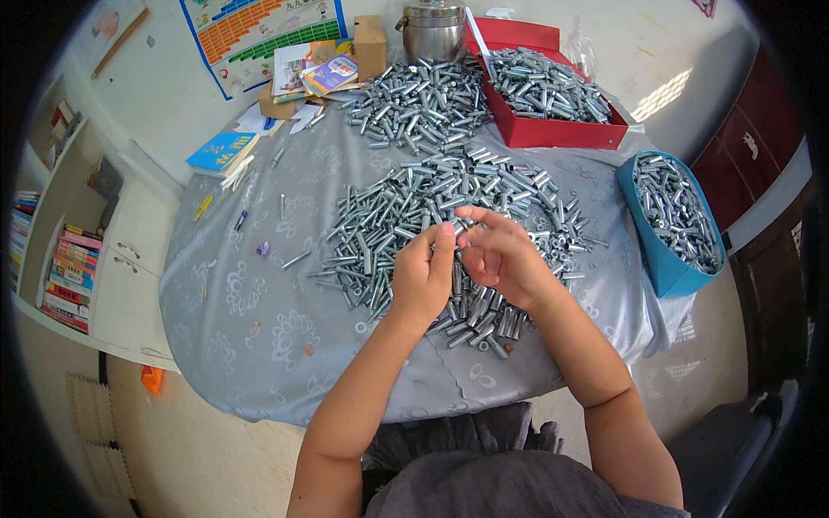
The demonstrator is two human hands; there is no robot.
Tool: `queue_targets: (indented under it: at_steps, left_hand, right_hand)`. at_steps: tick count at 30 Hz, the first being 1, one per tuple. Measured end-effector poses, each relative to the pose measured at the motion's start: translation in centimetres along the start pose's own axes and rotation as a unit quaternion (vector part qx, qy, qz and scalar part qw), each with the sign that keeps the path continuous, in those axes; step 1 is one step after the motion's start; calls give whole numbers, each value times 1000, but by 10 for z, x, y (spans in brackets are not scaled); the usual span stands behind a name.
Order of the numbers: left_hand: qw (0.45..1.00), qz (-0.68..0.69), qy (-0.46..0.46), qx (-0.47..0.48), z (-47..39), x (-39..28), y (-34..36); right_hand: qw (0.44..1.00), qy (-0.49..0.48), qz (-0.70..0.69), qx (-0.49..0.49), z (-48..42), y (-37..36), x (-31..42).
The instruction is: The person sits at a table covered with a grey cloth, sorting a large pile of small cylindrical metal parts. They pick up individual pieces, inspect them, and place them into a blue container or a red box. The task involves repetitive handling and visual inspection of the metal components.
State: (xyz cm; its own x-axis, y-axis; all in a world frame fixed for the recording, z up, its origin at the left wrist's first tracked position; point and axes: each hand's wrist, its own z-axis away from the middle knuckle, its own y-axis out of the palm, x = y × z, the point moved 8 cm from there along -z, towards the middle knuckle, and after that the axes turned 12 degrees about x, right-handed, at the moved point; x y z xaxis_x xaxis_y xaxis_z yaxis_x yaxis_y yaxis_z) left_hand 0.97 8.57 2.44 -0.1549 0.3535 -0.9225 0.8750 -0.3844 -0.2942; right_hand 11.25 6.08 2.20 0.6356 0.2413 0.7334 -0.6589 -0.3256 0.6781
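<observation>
Above the heap, my left hand (422, 275) pinches a small metal sleeve anchor (459, 227) between thumb and index finger. The fingers of my right hand (511, 259) close around the other end of that piece, partly hiding it. Beneath and around both hands lies a loose heap of bolts (369, 236), with metal sleeves (479, 311) toward the near side. Nuts and washers (554, 241) are scattered just right of my right hand.
Behind sits a pile of anchors (421, 103), beside a red box (550, 134) full of them. A teal bin (673, 278) stands at the table's right edge. At left are a blue book (220, 152), a yellow cutter (203, 208) and a marker (241, 220). A metal pot (435, 35) stands at the back.
</observation>
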Motion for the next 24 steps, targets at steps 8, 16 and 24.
queue_targets:
  at_steps: [8, 16, 24]
  left_hand:
    - [979, 201, -16, 29, 3, -4, 18]
    - [987, 156, -39, 4, -2, 6, 7]
    - [977, 197, -79, 10, -4, 21, 8]
  right_hand:
    - [1000, 21, 0, -8, -4, -19, -9]
    - [993, 32, -98, 52, -9, -5, -15]
    - [999, 34, -8, 0, -10, -15, -18]
